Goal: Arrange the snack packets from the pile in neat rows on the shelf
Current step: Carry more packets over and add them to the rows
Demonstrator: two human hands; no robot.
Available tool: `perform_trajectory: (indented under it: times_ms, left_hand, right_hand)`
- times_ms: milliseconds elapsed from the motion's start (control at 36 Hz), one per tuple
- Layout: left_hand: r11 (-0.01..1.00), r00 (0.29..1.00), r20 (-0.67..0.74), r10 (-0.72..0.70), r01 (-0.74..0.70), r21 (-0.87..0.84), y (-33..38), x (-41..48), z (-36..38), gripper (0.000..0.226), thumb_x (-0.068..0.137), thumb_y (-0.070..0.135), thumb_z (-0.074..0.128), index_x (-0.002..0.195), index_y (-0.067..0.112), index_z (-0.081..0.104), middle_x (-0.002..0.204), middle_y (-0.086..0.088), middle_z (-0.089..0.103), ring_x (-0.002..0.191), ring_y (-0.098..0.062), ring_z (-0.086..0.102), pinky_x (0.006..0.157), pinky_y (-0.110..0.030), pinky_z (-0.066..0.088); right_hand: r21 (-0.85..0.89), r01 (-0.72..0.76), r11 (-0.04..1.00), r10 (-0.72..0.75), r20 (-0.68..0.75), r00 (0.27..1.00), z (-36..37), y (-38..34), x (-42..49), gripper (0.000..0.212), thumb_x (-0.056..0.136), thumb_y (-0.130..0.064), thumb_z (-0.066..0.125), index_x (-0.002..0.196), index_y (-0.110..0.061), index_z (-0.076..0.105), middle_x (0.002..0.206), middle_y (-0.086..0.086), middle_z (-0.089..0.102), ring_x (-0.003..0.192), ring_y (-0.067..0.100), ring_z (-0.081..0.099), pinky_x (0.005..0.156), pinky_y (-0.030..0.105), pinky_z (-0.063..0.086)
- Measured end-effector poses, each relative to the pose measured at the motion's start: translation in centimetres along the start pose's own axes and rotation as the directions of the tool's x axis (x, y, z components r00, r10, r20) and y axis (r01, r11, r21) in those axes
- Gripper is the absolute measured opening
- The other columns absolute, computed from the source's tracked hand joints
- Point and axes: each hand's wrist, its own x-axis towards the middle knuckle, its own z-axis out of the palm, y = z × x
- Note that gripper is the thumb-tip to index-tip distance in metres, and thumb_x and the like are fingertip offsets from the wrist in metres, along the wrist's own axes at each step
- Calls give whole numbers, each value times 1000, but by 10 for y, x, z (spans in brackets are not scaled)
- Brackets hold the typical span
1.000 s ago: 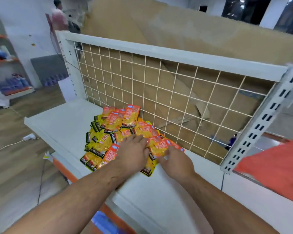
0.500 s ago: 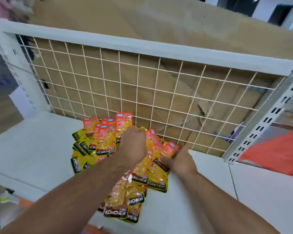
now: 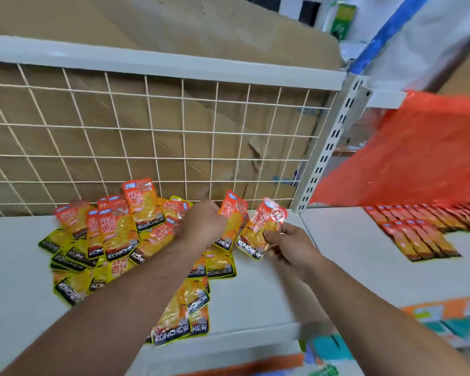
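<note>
- While the pile (image 3: 114,234) lies centre-left on the shelf (image 3: 17,261), left hand (image 3: 204,226) is fisted round a packet (image 3: 232,213).
- Right hand (image 3: 291,245) pinches a second packet (image 3: 263,226), just right of it.
- Rows (image 3: 418,229) of packets lie at the right edge.

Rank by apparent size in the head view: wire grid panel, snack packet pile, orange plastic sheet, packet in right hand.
wire grid panel
snack packet pile and orange plastic sheet: too alike to rank, sheet cropped
packet in right hand
</note>
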Motion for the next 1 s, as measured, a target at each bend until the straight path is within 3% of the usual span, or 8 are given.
perform_trajectory:
  times_ms: [111, 222, 389, 472, 611, 750, 889, 1000]
  left_hand:
    - [994, 988, 153, 11, 6, -108, 7, -17, 27, 31, 67, 2, 62, 53, 12, 35, 56, -3, 31, 57, -21, 33, 56, -34, 22]
    - [980, 963, 265, 39, 15, -199, 25, -34, 52, 29, 63, 4, 67, 53, 15, 42, 58, -4, 36, 56, -17, 36, 57, -32, 26]
    - [959, 917, 399, 14, 101, -266, 63, -67, 83, 27, 70, -5, 70, 58, 14, 55, 45, 5, 48, 47, -16, 46, 51, -22, 35]
    - [952, 901, 434, 23, 113, -286, 82, -89, 101, 25, 72, -6, 70, 63, 15, 58, 54, -1, 53, 48, -16, 48, 54, -24, 39]
    - [942, 884, 468, 17, 143, -303, 114, -125, 129, 20, 77, -7, 69, 71, 10, 61, 63, -4, 60, 49, -15, 53, 44, -21, 40]
    - [922, 879, 476, -8, 191, -337, 158, -177, 167, 22, 81, -8, 67, 72, 11, 59, 58, -4, 59, 43, -15, 50, 48, -25, 41]
    - [911, 878, 479, -9, 204, -358, 199, -216, 205, 21, 81, -8, 67, 71, 9, 60, 61, -9, 62, 46, -20, 54, 45, -25, 43]
    - [897, 864, 503, -27, 243, -369, 225, -237, 236, 21, 81, -7, 66, 71, 10, 59, 60, -10, 63, 50, -24, 54, 49, -29, 46]
  right_hand:
    - [-2, -24, 1000, 24, 16, 1000, -27, 13, -24, 15, 91, -11, 66, 83, -11, 54, 70, 20, 57, 47, 19, 47, 44, 23, 28]
    - [0, -35, 999, 35, -61, 998, -56, 28, -43, 23, 90, -11, 69, 76, -11, 50, 60, 18, 54, 40, 18, 44, 40, 22, 31]
    - [79, -60, 995, 72, -156, 985, -105, 48, -71, 24, 90, -9, 69, 73, -9, 52, 58, 16, 50, 37, 17, 44, 38, 21, 30]
    - [102, -49, 994, 64, -152, 986, -134, 60, -86, 20, 90, -8, 69, 80, -8, 51, 65, 18, 45, 38, 19, 41, 42, 22, 32]
    - [46, -14, 999, 22, -177, 984, -182, 77, -111, 34, 88, -3, 69, 68, -12, 43, 59, 18, 51, 40, 20, 43, 39, 24, 36]
    - [-43, -8, 999, 1, -167, 986, -250, 94, -142, 22, 87, -1, 70, 80, -7, 50, 70, 23, 51, 37, 17, 41, 39, 24, 34]
    - [-69, 10, 998, -25, -210, 977, -313, 114, -169, 40, 88, -1, 69, 66, -12, 38, 63, 17, 48, 36, 17, 39, 40, 24, 35]
    - [-85, -4, 996, -16, -233, 972, -355, 129, -182, 37, 88, -4, 70, 69, -12, 39, 60, 15, 49, 42, 19, 41, 43, 28, 37]
